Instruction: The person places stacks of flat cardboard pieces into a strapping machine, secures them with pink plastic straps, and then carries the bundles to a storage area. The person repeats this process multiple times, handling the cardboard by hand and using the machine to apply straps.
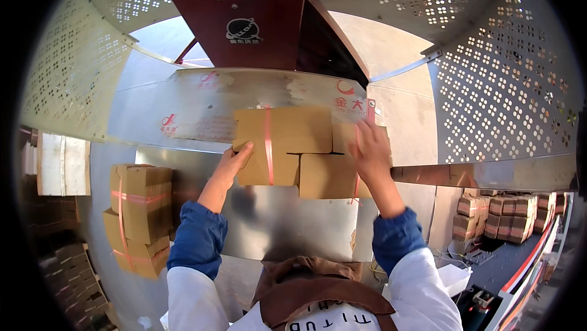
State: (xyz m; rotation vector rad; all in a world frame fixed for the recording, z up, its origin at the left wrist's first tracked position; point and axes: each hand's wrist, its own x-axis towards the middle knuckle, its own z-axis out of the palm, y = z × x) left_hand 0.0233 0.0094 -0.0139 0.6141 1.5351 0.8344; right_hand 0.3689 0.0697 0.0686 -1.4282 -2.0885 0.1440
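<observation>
A stack of flat brown cardboard [287, 130] lies on the metal table in front of me, its pieces overlapping in steps. A pink strap [268, 147] crosses its left part, and another pink strap [357, 185] runs down near its right end. My left hand [227, 172] grips the stack's left edge, thumb on top and fingers hidden beneath or behind it. Over the right end lies my right hand [373, 147], beside the second strap. Its fingers are bent and smeared by motion, so whether they hold the strap cannot be told.
Strapped cardboard bundles [140, 208] stand at the left. A dark red machine housing [244, 19] rises beyond the metal table [269, 221]. Perforated metal guards [501, 80] curve around the far side. More bundles [507, 215] sit on a dark surface at the right.
</observation>
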